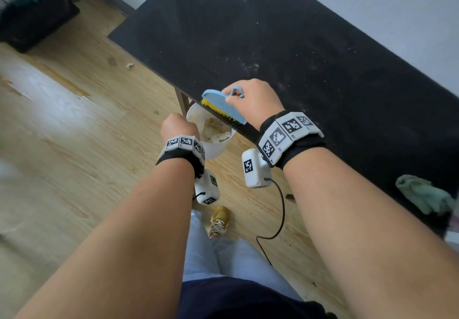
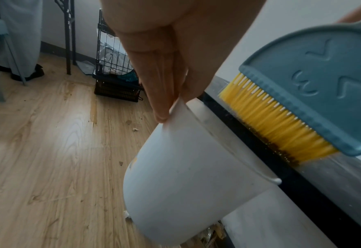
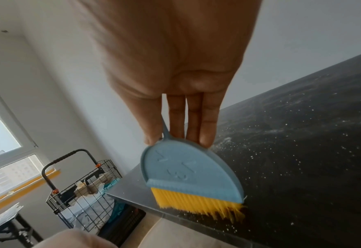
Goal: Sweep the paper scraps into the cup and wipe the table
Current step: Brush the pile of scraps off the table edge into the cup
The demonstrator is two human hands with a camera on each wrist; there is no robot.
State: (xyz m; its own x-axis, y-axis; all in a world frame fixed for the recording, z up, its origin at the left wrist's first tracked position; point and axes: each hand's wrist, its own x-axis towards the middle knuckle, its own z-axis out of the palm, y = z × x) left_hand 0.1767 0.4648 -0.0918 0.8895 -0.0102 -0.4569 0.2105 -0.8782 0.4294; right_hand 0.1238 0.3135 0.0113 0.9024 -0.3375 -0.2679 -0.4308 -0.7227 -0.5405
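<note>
The cup (image 1: pixel 215 144), a white container, is held below the near edge of the black table (image 1: pixel 310 45), its rim against that edge, with crumpled paper scraps (image 1: pixel 216 130) inside it. The left hand (image 1: pixel 177 126) pinches the cup's rim, fingers (image 2: pixel 160 94) outside the wall and thumb on the inner side. The right hand (image 1: pixel 255 97) grips the blue brush (image 1: pixel 223 103) by its handle loop, fingers (image 3: pixel 205 127) pressed on the back of the brush body. The yellow bristles (image 2: pixel 277 120) rest on the table's edge directly above the cup opening. Fine white specks lie scattered across the tabletop. A green cloth (image 1: pixel 424 194) lies bunched on the table to the right, well apart from the brush. One scrap (image 1: pixel 129 65) lies on the wooden floor (image 1: pixel 62 120).
</note>
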